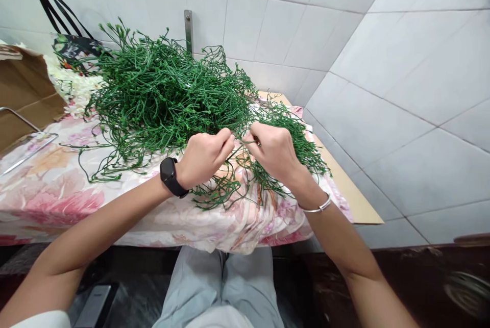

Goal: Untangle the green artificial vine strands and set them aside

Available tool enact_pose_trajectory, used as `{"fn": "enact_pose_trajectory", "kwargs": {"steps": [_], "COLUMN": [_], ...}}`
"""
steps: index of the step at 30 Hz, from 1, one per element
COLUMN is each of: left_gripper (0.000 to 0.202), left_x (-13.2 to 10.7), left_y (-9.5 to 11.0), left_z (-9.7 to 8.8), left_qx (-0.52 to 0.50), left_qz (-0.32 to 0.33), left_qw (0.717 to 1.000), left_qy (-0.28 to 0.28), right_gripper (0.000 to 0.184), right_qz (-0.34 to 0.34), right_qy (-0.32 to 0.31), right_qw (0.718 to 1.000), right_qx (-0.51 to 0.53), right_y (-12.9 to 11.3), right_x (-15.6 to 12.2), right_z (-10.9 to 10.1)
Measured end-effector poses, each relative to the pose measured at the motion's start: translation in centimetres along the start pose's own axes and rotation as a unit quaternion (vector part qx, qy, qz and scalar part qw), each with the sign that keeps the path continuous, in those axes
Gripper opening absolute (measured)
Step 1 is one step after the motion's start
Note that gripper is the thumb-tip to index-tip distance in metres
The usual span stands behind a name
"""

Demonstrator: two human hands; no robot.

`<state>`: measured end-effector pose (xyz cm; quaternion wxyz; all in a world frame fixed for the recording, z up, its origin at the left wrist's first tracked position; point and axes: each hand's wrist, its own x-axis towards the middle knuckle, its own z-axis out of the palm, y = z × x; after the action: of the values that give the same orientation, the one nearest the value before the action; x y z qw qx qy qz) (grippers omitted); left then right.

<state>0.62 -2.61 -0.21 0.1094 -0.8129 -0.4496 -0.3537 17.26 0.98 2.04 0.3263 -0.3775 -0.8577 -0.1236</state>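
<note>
Fiddling with green stems [168, 88], both hands in close.
Got left hand [206, 154] pinched up at the fingertips, can't tell on what; got right hand [272, 149] pinching a thin stem [247, 141] just beside it. Seeing most heaped right behind, plus a smaller bunch [296, 131] to the right, all on a flowery cloth [69, 198]. Can't read a brand on the watch [167, 169].

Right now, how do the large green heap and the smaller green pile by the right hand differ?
The large heap rises high and spreads wide, whereas the smaller pile is lower and narrower. The large heap lies mainly beyond the left hand, while the smaller pile sits by the right hand, which partly hides it. Both are thin, tangled green stems on floral cloth.
</note>
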Motion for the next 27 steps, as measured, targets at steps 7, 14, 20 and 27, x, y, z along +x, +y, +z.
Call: {"fn": "enact_pose_trajectory", "kwargs": {"steps": [7, 14, 20, 27], "left_gripper": [0.027, 0.027, 0.028, 0.024], "left_x": [0.5, 0.6, 0.5, 0.5], "left_y": [-1.6, -1.9, -1.7, -1.3], "left_z": [-0.4, -0.7, -0.5, -0.6], "left_qx": [-0.024, -0.062, -0.093, -0.118], "left_qz": [-0.054, -0.088, -0.083, -0.085], "left_qw": [0.998, 0.994, 0.992, 0.989], "left_qy": [0.001, 0.022, 0.011, 0.005], "right_gripper": [0.017, 0.018, 0.017, 0.018], "right_qz": [-0.042, 0.04, 0.075, 0.091], "right_qy": [-0.098, 0.001, -0.006, 0.088], "right_qw": [0.991, 0.999, 0.994, 0.99], "right_qx": [0.087, -0.03, -0.084, -0.063], "right_y": [0.9, 4.2, 6.9, 5.8], "right_x": [-0.1, 0.2, 0.1, 0.3], "right_z": [0.0, -1.2, -1.6, -1.8]}}
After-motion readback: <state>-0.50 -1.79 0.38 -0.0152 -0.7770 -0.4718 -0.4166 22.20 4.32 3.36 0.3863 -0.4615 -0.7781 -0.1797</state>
